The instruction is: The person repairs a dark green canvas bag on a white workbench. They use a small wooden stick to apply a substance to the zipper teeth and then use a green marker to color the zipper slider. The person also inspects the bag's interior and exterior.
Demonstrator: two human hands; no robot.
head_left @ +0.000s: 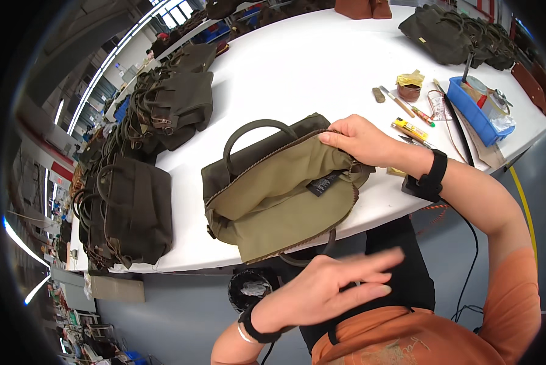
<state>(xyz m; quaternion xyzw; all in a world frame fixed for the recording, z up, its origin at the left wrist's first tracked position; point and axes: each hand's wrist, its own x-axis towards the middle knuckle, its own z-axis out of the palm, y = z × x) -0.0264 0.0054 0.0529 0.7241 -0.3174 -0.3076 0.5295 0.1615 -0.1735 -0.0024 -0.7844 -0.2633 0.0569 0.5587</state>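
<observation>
A dark olive handbag [273, 201] lies on the white table in front of me, its zipped mouth spread wide. Its khaki lining shows, with a small black label [325, 183] inside. One looped handle stands up at the far side; the other hangs at the near side by the table edge. My right hand [361, 141] pinches the zipper edge at the bag's upper right, thumb on the lining side. Nearer to me, my left hand [331, 289] hovers off the bag, with nothing in it and its fingers stretched to the right, slightly blurred.
Rows of dark bags [133, 213] stand along the table's left side, and more dark bags [443, 36] at the far right. A blue bin [480, 115] with tools, a yellow box cutter [410, 128] and a wrapped brown roll [409, 88] lie right. Below the edge is a black-lined bin [248, 289].
</observation>
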